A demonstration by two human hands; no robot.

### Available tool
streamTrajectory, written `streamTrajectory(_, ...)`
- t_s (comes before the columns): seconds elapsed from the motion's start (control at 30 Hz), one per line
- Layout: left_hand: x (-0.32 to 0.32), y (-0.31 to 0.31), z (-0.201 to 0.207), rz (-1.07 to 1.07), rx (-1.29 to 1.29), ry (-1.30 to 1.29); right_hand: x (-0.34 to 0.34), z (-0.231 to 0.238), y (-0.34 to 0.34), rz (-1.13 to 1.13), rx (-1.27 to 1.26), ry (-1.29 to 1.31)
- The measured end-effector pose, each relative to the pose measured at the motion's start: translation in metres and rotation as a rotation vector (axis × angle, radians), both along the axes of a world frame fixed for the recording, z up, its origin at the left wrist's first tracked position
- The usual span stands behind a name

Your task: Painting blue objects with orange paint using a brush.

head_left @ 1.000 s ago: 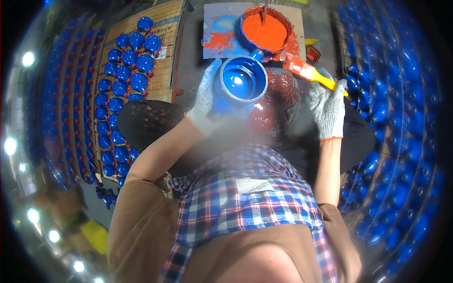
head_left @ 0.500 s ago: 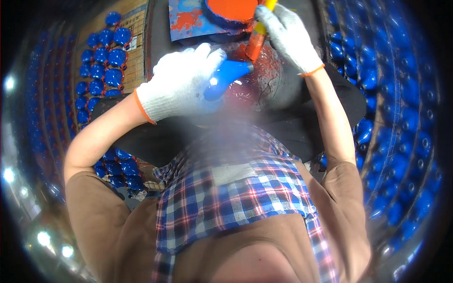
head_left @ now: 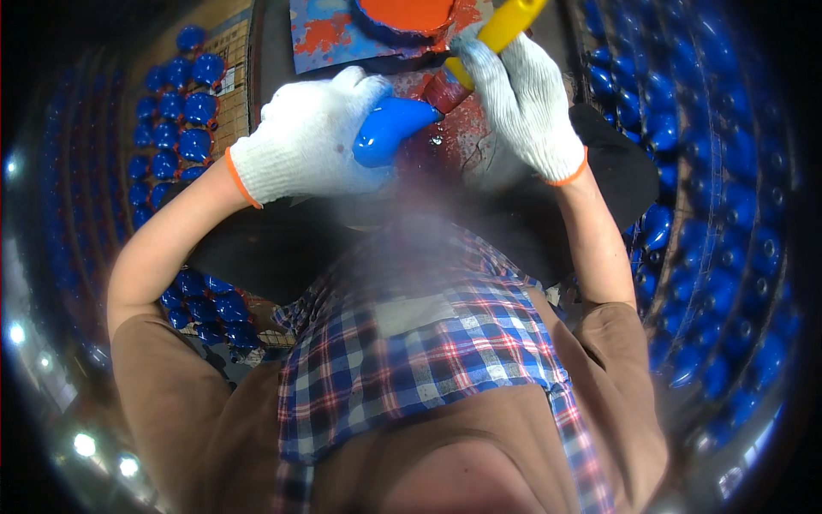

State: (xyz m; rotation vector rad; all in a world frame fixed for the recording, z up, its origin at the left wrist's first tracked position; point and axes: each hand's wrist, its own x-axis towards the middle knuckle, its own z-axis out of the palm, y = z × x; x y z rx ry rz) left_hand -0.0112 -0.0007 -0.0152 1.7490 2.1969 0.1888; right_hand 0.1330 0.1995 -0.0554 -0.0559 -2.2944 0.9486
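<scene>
My left hand (head_left: pixel 312 137), in a white knit glove with an orange cuff, is wrapped round a glossy blue bulb-shaped piece (head_left: pixel 390 128). Its narrow neck points up and to the right. My gloved right hand (head_left: pixel 535 111) grips a paintbrush (head_left: pixel 507 30) with a yellow handle, slanting down to the left. The brush's dark red lower end (head_left: pixel 445 90) touches the tip of the neck and covers it. Bluish stains mark the right glove's fingertips.
Beyond my hands, a round container of orange-red paint (head_left: pixel 411 10) stands on a paint-smeared blue sheet (head_left: pixel 308 53). Glossy blue pieces stand in rows on a board at left (head_left: pixel 199 109) and in many rows at right (head_left: pixel 659 128). The work surface below my hands is splashed red.
The paintbrush has tilted, its handle end swinging right and its red end now over the neck tip. The neck's threads, bare before, are covered. The blue piece appears slightly turned.
</scene>
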Motion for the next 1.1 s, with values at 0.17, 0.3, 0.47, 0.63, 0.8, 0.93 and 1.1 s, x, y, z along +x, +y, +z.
streamTrajectory(0.17, -0.002, -0.01, -0.018, 0.276, -0.024, -0.588, 0.028, -0.004, -0.013, -0.033, -0.014, -0.038)
streamTrajectory(0.3, -0.003, -0.017, -0.038, 0.46, -0.021, -1.209, 0.043, -0.005, -0.018, 0.057, -0.368, -0.01)
streamTrajectory(0.47, 0.012, -0.038, -0.067, 0.715, 0.106, -1.714, 0.054, -0.006, -0.02, 0.062, -0.584, -0.01)
streamTrajectory(0.63, 0.033, -0.048, -0.089, 0.434, 0.362, -0.968, 0.058, -0.023, -0.017, -0.03, -0.612, 0.066)
streamTrajectory(0.8, 0.065, -0.011, -0.1, 0.229, 0.497, -2.341, 0.047, -0.049, -0.023, -0.05, -0.902, 0.169)
streamTrajectory(0.93, 0.074, 0.009, -0.089, 0.088, 0.472, -3.102, 0.041, -0.068, -0.028, -0.066, -1.105, 0.23)
streamTrajectory(1.1, 0.07, 0.011, -0.072, 0.197, 0.543, -2.974, 0.052, -0.074, -0.022, -0.104, -1.067, 0.205)
